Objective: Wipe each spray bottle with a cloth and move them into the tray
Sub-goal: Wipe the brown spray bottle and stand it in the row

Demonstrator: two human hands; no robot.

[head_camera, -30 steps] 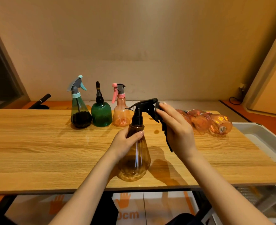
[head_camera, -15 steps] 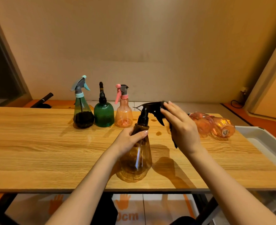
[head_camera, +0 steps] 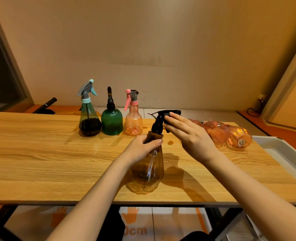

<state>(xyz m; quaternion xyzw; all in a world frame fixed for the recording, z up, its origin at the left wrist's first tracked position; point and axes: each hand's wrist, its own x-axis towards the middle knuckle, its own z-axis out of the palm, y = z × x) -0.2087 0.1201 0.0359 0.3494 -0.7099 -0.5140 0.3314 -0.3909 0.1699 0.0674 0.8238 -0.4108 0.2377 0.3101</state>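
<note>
Cloth now up on the sprayer head

Our left hand grips the brown bottle upright on the bench; our right hand has slid the cloth higher, fingers flatter, tray waiting right.

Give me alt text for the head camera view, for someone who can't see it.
A left hand grips the neck of an amber spray bottle on a wooden table while the right hand presses a dark cloth to its black trigger head. Three upright spray bottles stand behind; a white tray sits right.
</note>
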